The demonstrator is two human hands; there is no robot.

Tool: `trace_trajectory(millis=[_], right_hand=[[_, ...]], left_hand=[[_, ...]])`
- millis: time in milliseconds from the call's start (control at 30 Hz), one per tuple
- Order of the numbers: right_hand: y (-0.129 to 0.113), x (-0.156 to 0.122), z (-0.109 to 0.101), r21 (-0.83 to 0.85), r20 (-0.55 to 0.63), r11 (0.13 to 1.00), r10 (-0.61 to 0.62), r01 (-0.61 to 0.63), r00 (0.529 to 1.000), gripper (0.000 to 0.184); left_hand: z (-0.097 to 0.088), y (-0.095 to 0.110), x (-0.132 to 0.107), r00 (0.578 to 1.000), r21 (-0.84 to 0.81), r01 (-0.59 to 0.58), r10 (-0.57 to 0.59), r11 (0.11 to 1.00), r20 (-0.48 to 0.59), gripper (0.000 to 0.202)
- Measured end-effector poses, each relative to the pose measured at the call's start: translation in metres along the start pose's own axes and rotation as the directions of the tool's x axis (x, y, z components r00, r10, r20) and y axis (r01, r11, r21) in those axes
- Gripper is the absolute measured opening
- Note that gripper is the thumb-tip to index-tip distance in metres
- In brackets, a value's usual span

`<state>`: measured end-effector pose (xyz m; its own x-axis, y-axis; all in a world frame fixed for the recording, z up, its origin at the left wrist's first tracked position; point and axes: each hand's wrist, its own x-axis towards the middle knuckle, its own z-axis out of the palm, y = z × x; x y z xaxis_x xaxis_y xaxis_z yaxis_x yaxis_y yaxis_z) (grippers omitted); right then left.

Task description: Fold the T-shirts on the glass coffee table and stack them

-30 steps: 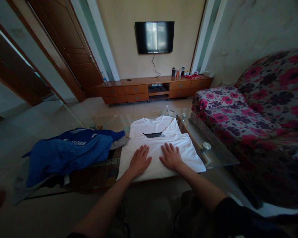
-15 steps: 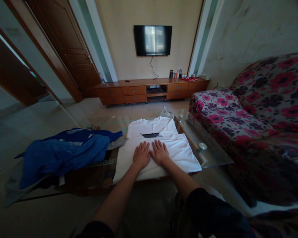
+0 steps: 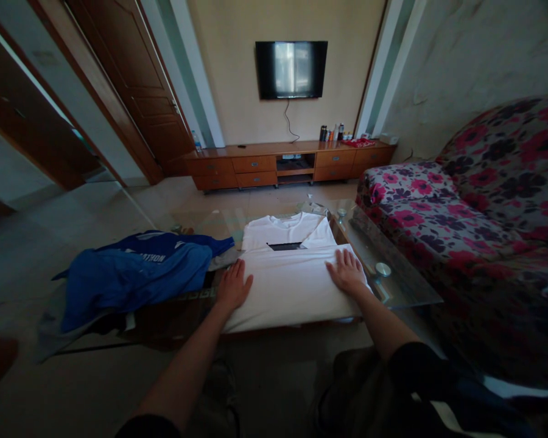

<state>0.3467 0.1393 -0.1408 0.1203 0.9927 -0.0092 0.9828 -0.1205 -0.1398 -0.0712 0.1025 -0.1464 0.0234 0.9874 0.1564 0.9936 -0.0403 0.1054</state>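
A white T-shirt (image 3: 287, 286) lies on the glass table with its lower part folded up over the middle. Its neckline points away from me, and a dark printed patch shows just above the folded edge. My left hand (image 3: 234, 285) rests flat at the left side of the folded part, fingers stretched out. On the right side my right hand (image 3: 348, 272) lies palm down on the cloth with its fingers spread. Neither hand grips anything.
Blue and grey clothes (image 3: 137, 277) are heaped on the table's left. The glass table (image 3: 411, 291) has a sharp right corner beside the flowered sofa (image 3: 438, 210). A low wooden cabinet (image 3: 256, 164) with bottles stands below the television (image 3: 291, 70).
Both hands have slid apart from the middle of the shirt, the left one to the left edge and the right one to the right edge. The folded part looks smoother.
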Motion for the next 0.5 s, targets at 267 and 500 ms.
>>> trace_trajectory(millis=[267, 500], right_hand=[[-0.082, -0.06, 0.007, 0.009, 0.05, 0.93, -0.367, 0.367, 0.929, 0.072], [-0.083, -0.094, 0.013, -0.002, 0.074, 0.942, -0.334, 0.335, 0.94, 0.074]], left_hand=[[0.0, 0.072, -0.027, 0.968, -0.029, -0.248, 0.247, 0.968, -0.036, 0.057], [0.005, 0.073, -0.056, 0.956, -0.076, -0.281, 0.286, 0.957, 0.071, 0.066]])
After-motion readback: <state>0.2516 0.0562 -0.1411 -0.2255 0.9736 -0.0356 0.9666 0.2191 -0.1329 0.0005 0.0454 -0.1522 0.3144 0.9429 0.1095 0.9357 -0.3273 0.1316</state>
